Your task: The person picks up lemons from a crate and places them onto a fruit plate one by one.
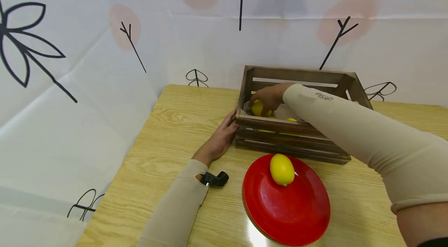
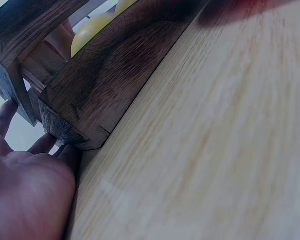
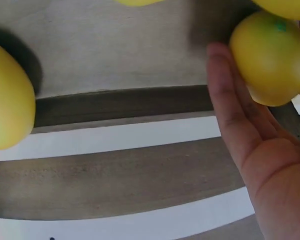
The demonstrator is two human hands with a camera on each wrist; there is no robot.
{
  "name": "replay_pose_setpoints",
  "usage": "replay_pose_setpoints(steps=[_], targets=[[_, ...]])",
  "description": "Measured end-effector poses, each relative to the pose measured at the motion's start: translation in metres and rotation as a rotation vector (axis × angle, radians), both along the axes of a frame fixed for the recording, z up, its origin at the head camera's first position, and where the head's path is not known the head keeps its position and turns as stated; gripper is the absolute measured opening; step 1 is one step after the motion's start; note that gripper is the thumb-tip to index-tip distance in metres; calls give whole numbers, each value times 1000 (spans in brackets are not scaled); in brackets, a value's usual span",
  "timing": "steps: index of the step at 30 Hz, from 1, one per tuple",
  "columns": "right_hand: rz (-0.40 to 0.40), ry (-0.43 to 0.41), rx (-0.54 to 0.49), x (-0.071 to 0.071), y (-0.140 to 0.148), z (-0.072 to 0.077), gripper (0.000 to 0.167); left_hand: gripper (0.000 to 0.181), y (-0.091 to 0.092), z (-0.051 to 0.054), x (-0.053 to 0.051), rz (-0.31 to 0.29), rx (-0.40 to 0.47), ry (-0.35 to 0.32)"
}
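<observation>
Inside the brown slatted wooden crate (image 1: 294, 125), my right hand (image 1: 268, 98) has its fingers around a yellow lemon (image 1: 257, 107) at the left end. The right wrist view shows that lemon (image 3: 271, 59) against the fingers of my right hand (image 3: 270, 165), with other lemons nearby. My left hand (image 1: 222, 138) touches the crate's left side from outside; in the left wrist view, fingertips of my left hand (image 2: 32, 185) rest against the corner of the crate (image 2: 95, 90). One lemon (image 1: 281, 169) lies on a red plate (image 1: 287, 216) in front of the crate.
The wooden table (image 1: 157, 153) extends to the left of the crate and plate. Behind it hangs a white cloth (image 1: 280, 41) with black leaf drawings and pink spots. More yellow fruit (image 3: 7, 97) lies in the crate.
</observation>
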State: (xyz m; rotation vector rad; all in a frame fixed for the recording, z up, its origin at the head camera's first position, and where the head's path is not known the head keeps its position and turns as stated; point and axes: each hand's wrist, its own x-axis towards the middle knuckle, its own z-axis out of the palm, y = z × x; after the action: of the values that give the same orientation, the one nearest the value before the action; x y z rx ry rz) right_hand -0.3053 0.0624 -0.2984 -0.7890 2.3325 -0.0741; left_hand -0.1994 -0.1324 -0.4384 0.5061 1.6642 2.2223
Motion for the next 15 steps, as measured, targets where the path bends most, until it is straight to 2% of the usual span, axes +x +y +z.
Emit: replay_pose_setpoints(steps=[7, 12, 15], targets=[[30, 70, 8, 0, 2, -2, 59, 66, 1, 1, -1, 0, 4, 5], [46, 87, 5, -1, 2, 0, 59, 88, 0, 0, -1, -6, -2, 14], [63, 83, -5, -3, 2, 3, 59, 78, -1, 1, -1, -5, -8, 13]])
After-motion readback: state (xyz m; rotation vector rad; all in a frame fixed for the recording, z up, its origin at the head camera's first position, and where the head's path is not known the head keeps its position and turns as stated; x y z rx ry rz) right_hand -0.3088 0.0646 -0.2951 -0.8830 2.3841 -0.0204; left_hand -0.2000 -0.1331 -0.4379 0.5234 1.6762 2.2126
